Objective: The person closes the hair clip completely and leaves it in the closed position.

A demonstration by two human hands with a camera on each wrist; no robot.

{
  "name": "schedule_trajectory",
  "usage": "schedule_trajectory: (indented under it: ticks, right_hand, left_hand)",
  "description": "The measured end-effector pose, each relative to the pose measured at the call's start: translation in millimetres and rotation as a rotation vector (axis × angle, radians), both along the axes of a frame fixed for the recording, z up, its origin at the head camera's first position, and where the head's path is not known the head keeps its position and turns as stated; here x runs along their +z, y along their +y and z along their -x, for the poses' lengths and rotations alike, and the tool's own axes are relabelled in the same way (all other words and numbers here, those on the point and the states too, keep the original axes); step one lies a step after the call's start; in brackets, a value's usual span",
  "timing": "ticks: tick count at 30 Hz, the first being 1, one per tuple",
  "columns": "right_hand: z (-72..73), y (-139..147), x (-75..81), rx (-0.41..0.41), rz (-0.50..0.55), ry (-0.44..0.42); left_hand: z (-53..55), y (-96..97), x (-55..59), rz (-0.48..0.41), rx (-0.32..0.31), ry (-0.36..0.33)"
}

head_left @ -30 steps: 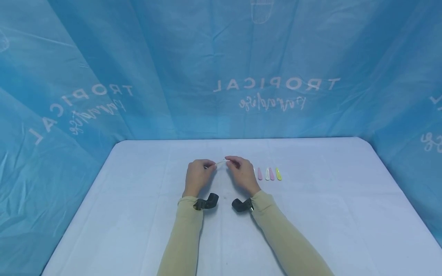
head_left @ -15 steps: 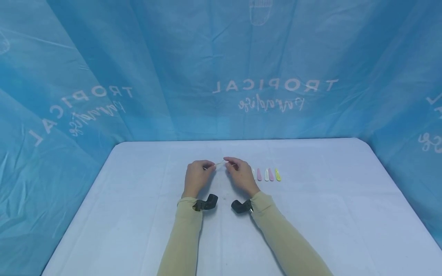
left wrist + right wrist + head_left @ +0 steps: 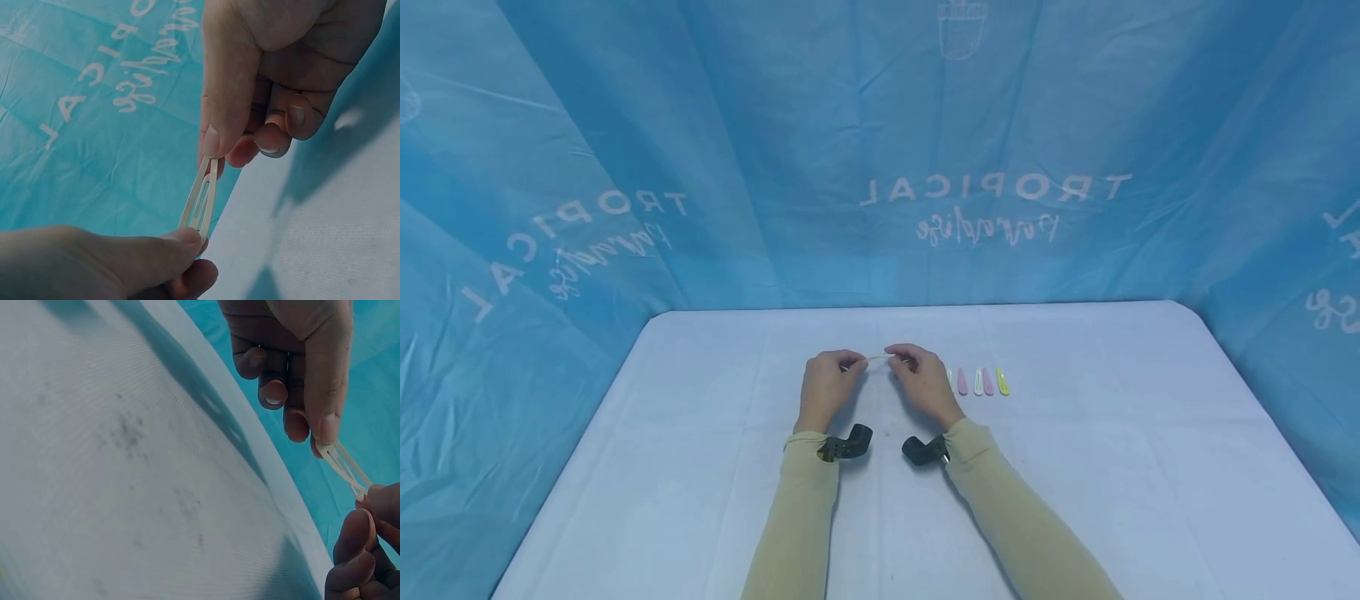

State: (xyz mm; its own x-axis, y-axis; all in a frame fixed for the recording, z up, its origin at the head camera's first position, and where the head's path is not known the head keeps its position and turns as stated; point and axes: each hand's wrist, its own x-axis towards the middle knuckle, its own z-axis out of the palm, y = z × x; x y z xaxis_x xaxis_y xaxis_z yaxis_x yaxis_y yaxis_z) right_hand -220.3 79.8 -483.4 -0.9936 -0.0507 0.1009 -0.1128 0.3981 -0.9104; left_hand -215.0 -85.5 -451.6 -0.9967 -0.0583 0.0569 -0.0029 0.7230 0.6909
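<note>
A pale cream snap hair clip [image 3: 200,197] is held up between both hands, above the table near its far side. My left hand [image 3: 832,383] pinches one end of it between thumb and forefinger. At the other end, the thumb and fingers of my right hand [image 3: 925,382] pinch the clip. Its slim frame and inner tongue show in the left wrist view, and in the right wrist view the clip [image 3: 340,464] spans the gap between the two thumbs. The fingers hide both of its ends.
To the right of the right hand lies a row of hair clips on the white-covered table [image 3: 1112,467]: pink [image 3: 962,382], white [image 3: 978,382], another pink [image 3: 988,382] and yellow [image 3: 1003,382]. One more pale clip is partly hidden by the hand. A blue printed curtain [image 3: 820,167] surrounds the table.
Both hands keep their pinch on the hair clip and stay nearly in place. The clip lies slightly more level between them. The head view has shifted a little.
</note>
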Motion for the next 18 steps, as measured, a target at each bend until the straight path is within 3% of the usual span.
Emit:
schedule_trajectory:
  ticks: [18]
  right_hand:
    - [0.0, 1.2, 1.1, 0.009, 0.012, 0.017]
  left_hand:
    - [-0.4, -0.7, 1.0, -0.014, 0.0, 0.01]
